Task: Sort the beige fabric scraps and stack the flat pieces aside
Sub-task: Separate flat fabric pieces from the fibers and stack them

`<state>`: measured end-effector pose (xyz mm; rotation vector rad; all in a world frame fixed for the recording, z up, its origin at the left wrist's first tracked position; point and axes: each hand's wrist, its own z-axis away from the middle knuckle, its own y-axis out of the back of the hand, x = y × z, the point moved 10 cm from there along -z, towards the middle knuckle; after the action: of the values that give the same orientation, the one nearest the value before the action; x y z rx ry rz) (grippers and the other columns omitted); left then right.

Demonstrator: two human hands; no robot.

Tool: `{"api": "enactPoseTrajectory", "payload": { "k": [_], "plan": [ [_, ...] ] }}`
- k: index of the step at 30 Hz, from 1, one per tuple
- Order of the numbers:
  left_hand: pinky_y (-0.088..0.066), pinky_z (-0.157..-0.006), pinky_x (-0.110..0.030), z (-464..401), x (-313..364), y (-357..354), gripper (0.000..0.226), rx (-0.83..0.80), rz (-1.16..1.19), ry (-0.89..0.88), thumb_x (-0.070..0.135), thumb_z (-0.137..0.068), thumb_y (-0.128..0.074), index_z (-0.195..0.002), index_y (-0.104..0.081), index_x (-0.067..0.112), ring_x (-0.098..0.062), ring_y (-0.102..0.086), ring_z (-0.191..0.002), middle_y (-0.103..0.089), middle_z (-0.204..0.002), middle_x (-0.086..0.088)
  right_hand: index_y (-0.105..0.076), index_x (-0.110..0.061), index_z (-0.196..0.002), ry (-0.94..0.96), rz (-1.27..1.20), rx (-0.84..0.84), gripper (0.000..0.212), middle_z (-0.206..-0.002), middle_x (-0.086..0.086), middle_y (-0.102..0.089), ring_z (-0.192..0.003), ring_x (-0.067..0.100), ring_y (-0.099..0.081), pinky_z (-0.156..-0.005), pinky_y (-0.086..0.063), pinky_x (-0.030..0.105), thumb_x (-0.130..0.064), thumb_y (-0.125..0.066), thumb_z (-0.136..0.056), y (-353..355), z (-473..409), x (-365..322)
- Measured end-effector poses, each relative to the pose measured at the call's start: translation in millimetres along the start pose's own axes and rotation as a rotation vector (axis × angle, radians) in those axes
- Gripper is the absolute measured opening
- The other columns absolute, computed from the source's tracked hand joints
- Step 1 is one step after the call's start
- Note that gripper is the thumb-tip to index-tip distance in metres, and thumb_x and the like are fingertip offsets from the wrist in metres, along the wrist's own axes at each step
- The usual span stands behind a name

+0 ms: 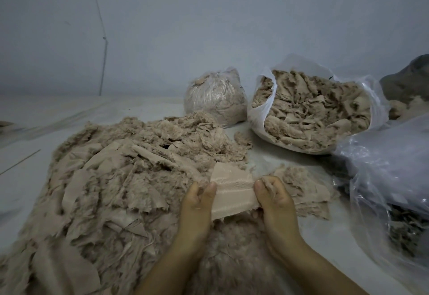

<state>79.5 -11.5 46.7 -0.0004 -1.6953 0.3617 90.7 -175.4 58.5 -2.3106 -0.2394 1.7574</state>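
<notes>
Beige, frayed fabric scraps in a broad loose heap (111, 178) spread left of the fingers. Left hand (197, 204) and right hand (276, 201) each pinch an edge of a flat ribbed beige fabric piece (232, 192), stretched between their thumbs. Beyond the right fingers sits an open clear plastic bag of scraps (311, 113).

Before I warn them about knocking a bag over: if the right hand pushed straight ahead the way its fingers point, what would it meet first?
Probably the small fuzzy scrap heap just beyond the right hand. The open bag of scraps lies farther along that line, though depth is hard to judge.
</notes>
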Motion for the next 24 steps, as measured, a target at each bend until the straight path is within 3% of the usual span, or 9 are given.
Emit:
{"api": "enactPoseTrajectory", "payload": {
  "k": [5,10,13,14,15,18,20,22,24],
  "plan": [
    [-0.044,-0.043,-0.016,-1,9,8,0.021,0.061,-0.142,-0.115,0.022,-0.095,-0.052,-0.089,-0.06,0.003,-0.002,-0.062,-0.053,-0.069,-0.066,0.007,-0.064,-0.02,-0.075,0.028,0.064,0.08,0.019,-0.057,-0.005,-0.058,-0.048,0.006,-0.051,-0.041,-0.042,0.019,-0.017,-0.057,-0.093,11,-3,-5],
    [-0.041,-0.047,-0.016,-3,9,8,0.026,0.1,-0.27,-0.179,0.027,-0.095,-0.051,-0.074,-0.056,0.012,-0.001,-0.051,-0.053,-0.058,-0.057,0.012,-0.068,-0.021,-0.072,0.059,0.162,0.181,0.018,-0.061,0.005,-0.056,-0.049,0.014,-0.05,-0.046,-0.042,0.025,-0.016,-0.065,-0.089,31,-18,-14],
    [-0.044,-0.061,-0.021,-5,17,25,0.027,0.152,-0.465,-0.272,0.03,-0.096,-0.048,-0.077,-0.059,0.015,0.0,-0.05,-0.064,-0.057,-0.069,0.013,-0.065,-0.021,-0.085,0.081,0.254,0.381,0.008,-0.077,-0.001,-0.065,-0.07,0.011,-0.06,-0.065,-0.049,0.025,-0.019,-0.061,-0.093,75,-34,-23],
    [-0.042,-0.059,-0.025,-5,20,29,0.031,0.149,-0.557,-0.308,0.034,-0.096,-0.047,-0.071,-0.055,0.017,0.0,-0.047,-0.059,-0.053,-0.064,0.013,-0.064,-0.021,-0.097,0.063,0.334,0.406,0.006,-0.087,-0.001,-0.067,-0.078,0.007,-0.061,-0.072,-0.048,0.022,-0.021,-0.059,-0.093,87,-40,-26],
    [-0.038,-0.056,-0.027,-5,23,29,0.034,0.133,-0.652,-0.342,0.038,-0.094,-0.046,-0.066,-0.05,0.018,-0.002,-0.043,-0.055,-0.049,-0.059,0.011,-0.06,-0.019,-0.11,0.016,0.458,0.414,0.018,-0.102,0.003,-0.066,-0.09,0.01,-0.061,-0.079,-0.046,0.025,-0.023,-0.059,-0.093,97,-44,-24],
    [-0.042,-0.068,-0.023,-2,27,10,0.017,-0.022,-0.894,-0.481,0.021,-0.094,-0.055,-0.081,-0.065,0.017,-0.009,-0.051,-0.075,-0.054,-0.081,0.009,-0.041,-0.013,-0.138,-0.092,0.922,0.368,0.055,-0.136,0.017,-0.042,-0.109,0.033,-0.053,-0.09,-0.041,0.037,-0.02,-0.063,-0.088,106,-44,-15],
    [-0.039,-0.082,-0.013,5,23,-11,0.021,-0.163,-1.006,-0.572,0.006,-0.091,-0.055,-0.105,-0.069,0.011,-0.012,-0.053,-0.094,-0.055,-0.1,0.005,-0.042,-0.017,-0.135,0.087,1.025,0.292,0.051,-0.139,0.014,-0.033,-0.102,0.027,-0.055,-0.082,-0.041,0.031,-0.021,-0.062,-0.089,78,-35,-25],
    [-0.034,-0.087,-0.006,11,21,-22,0.025,-0.24,-1.023,-0.62,0.001,-0.089,-0.053,-0.108,-0.068,0.007,-0.014,-0.054,-0.1,-0.059,-0.104,0.0,-0.049,-0.022,-0.128,0.248,1.072,0.035,0.038,-0.134,0.004,-0.037,-0.093,0.002,-0.051,-0.075,-0.037,0.014,-0.029,-0.058,-0.092,31,-26,-21],
    [-0.032,-0.088,-0.001,14,24,-24,0.026,-0.252,-0.983,-0.626,0.001,-0.088,-0.051,-0.106,-0.069,0.005,-0.011,-0.055,-0.099,-0.063,-0.104,-0.003,-0.044,-0.027,-0.135,0.217,1.158,-0.308,0.044,-0.134,-0.005,-0.035,-0.101,0.0,-0.049,-0.082,-0.039,0.013,-0.042,-0.052,-0.094,-9,-12,11]
  ]
}}
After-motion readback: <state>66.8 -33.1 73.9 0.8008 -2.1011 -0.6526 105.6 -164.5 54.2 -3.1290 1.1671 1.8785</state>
